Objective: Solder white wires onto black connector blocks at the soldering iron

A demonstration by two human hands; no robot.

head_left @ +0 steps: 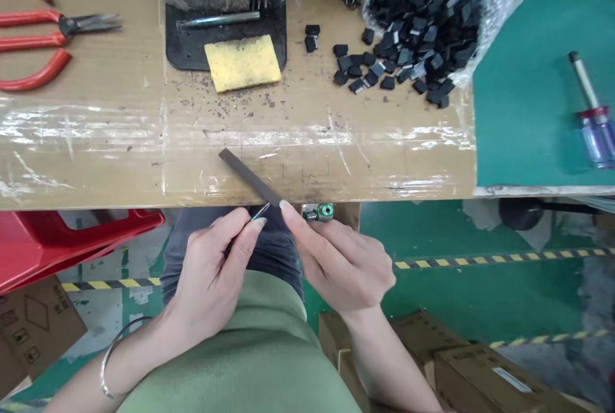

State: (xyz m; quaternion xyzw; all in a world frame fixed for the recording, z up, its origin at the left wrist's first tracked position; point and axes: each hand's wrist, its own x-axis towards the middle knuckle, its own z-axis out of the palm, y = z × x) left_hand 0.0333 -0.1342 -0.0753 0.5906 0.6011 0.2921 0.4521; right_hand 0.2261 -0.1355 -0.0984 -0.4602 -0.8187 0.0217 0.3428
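My right hand (339,259) is closed on a flat dark file (250,176), its index finger lying along the near end. The file's far end reaches over the front edge of the cardboard-covered table (96,163). Just left of it, my left hand (216,266) pinches a thin metal tool (260,211) whose tip points up and right, close to the file. Most of that tool is hidden inside my fingers. A green and silver round part (325,210) shows behind my right hand; what bears it is hidden.
A yellow sponge (243,62) lies on a black tray (180,48). Red-handled scissors (62,27) are at the left. Small black connectors (423,22) spill from a plastic bag at the back right. A screwdriver (593,115) rests on the green mat. A red stool (57,240) stands below the table.
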